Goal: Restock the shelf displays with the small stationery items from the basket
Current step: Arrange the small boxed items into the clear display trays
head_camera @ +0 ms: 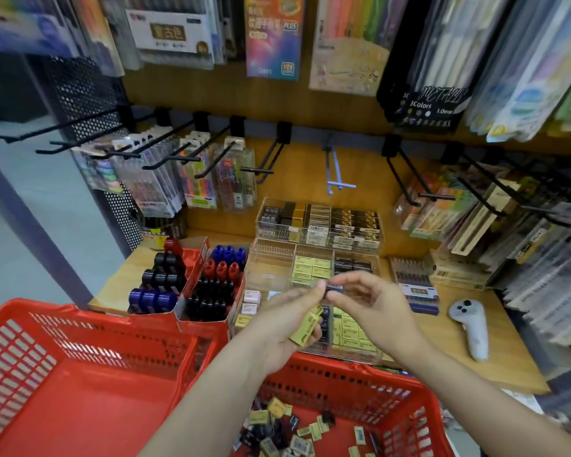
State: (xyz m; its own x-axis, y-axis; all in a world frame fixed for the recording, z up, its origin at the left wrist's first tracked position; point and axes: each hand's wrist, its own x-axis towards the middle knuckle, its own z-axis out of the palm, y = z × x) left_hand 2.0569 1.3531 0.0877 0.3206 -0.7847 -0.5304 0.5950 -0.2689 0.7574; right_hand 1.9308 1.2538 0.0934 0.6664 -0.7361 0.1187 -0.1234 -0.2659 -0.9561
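Wooden shelf (495,328), clear divided trays (277,255), red marker boxes (195,255), grey controller (470,328)

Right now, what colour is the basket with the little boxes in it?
Red. The basket shows best in the head view, under both hands.

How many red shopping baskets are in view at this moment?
2. One red basket sits at lower left, apparently empty. The other red basket is below the hands at lower right and holds loose small boxes. Its near end runs out of frame.
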